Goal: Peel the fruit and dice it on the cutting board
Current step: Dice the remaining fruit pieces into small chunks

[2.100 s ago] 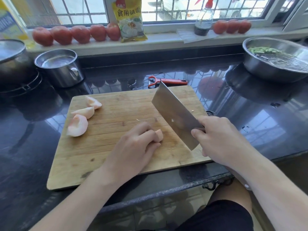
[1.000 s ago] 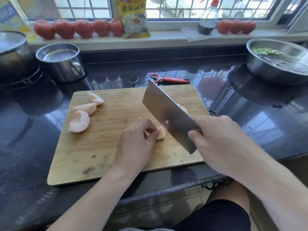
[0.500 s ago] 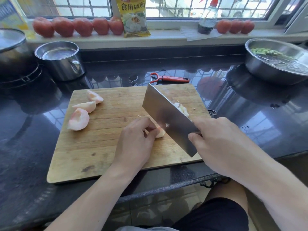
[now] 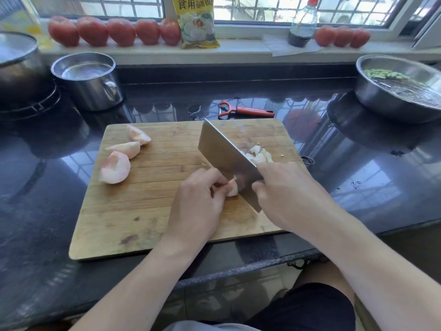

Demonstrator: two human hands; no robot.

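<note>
Nearest: person's dark shorts [image 4: 310, 306] at the bottom edge, both bare forearms reaching fwd over the counter edge

L hand [image 4: 198, 201] sits on the cutting board [image 4: 124, 211], fingers curled, pinching a small peeled fruit piece [image 4: 232, 188] w/ its fingertips [image 4: 218, 185]. R hand [image 4: 284, 189] is wrapped round the cleaver's handle end, handle itself hidden under the hand. Cleaver [image 4: 224, 154] blade stands on edge, slanting from near-right to far-left, its lower edge down at the board, flat side just beside the pinched piece on that piece's R. Can't tell if the edge is fully through the fruit

Behind the blade, on its R side, a small heap of diced fruit [image 4: 259, 154] lies on the board. Far-left part of the board: 3 peeled wedges [image 4: 119, 163], pale w/ pink blush, close together, well apart from the hands

Board lies on a dark glossy countertop [image 4: 35, 211]. Just past the board's far edge, an orange-handled peeler [image 4: 248, 111] lies flat. Far L: steel pot [image 4: 88, 80] w/ water, beside a dark lidded pot [image 4: 19, 68] on a stove ring. Far R: wide steel basin [image 4: 401, 91] w/ water & green veg bits

Windowsill at the back: 5 red tomatoes [image 4: 114, 32] on the L, a yellow packet [image 4: 195, 22] standing upright, a dark-liquid bottle [image 4: 301, 25], then 3 more tomatoes [image 4: 341, 37] on the R
</note>
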